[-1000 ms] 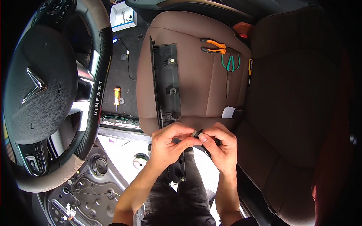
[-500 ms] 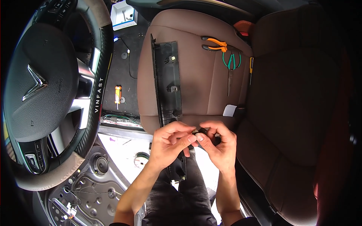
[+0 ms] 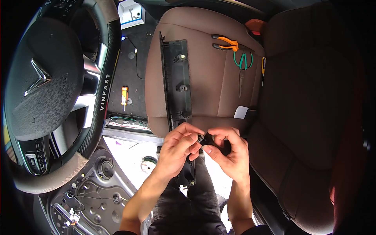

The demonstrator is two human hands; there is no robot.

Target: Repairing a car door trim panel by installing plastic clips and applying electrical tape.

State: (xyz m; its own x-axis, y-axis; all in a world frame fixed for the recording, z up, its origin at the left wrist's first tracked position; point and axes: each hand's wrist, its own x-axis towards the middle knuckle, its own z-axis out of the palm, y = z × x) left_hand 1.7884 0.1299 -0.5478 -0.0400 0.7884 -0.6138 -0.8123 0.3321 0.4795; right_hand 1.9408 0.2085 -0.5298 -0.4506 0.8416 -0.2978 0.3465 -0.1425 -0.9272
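"While the left hand (image 3: 175,152) is raised over the lap, what does it hold?"

"A small dark part (image 3: 202,140), pinched snugly between thumb and fingertips. That part sits above the near stretch of the long black panel (image 3: 177,74)."

"And the right hand (image 3: 231,154)?"

"Thumb and forefinger stand apart, curved in a loose C at the part's right side. Whether they touch it, I cannot tell."

"Where does the panel lie?"

"Lengthwise on the brown seat (image 3: 209,90), passing beneath the left hand toward the legs."

"What's right of it?"

"Orange-and-black pliers (image 3: 232,42), green-handled scissors (image 3: 241,74) just below, a yellow-handled tool (image 3: 264,65) near the backrest, and a white piece (image 3: 240,112) closer to the hands."
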